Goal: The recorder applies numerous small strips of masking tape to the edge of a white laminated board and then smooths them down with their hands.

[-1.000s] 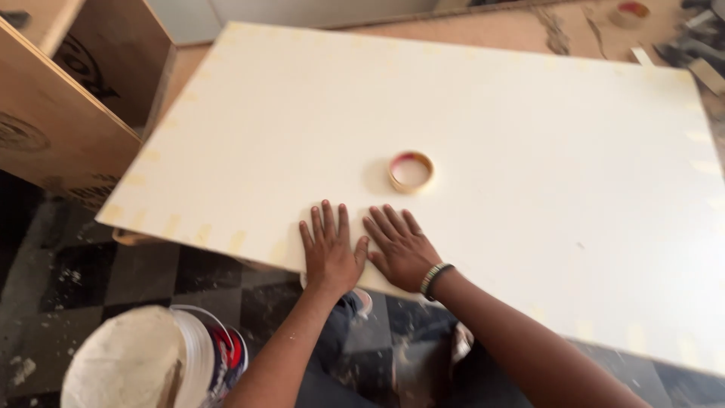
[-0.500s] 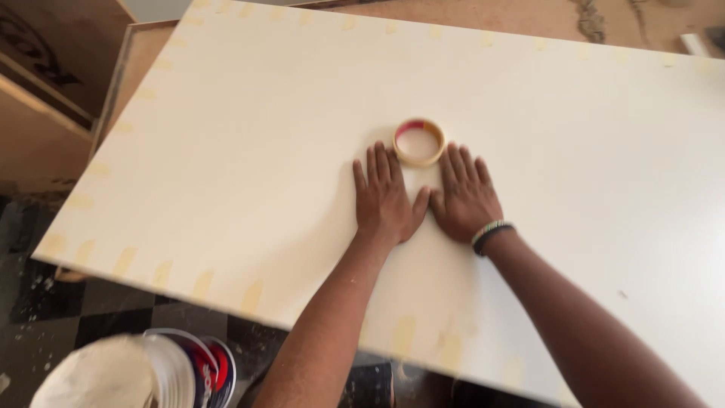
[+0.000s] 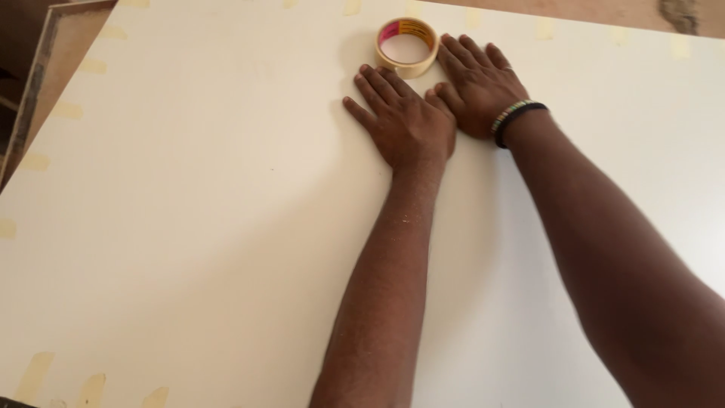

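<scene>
Both hands are laid flat, palms down, fingers spread, on a large white sheet (image 3: 189, 227); nothing is gripped. The left hand (image 3: 404, 121) and right hand (image 3: 476, 87) are set side by side, thumbs approx. touching. A roll of masking tape (image 3: 408, 47) lies flat just beyond the fingertips, touching or nearly touching the left hand's index/middle tips and the right hand's inner fingers; exact contact can't be told.

Step in hand, as judged: the sheet is being pressed/smoothed down w/ open palms. Small tape strips (image 3: 34, 374) are seen along the sheet's edges, well apart from the hands. A beaded bracelet (image 3: 516, 115) is worn at the right wrist.

Any further move would call for even, flat pressure w/o nudging the roll.

Containers: none in view; the roll's core is empty.
</scene>
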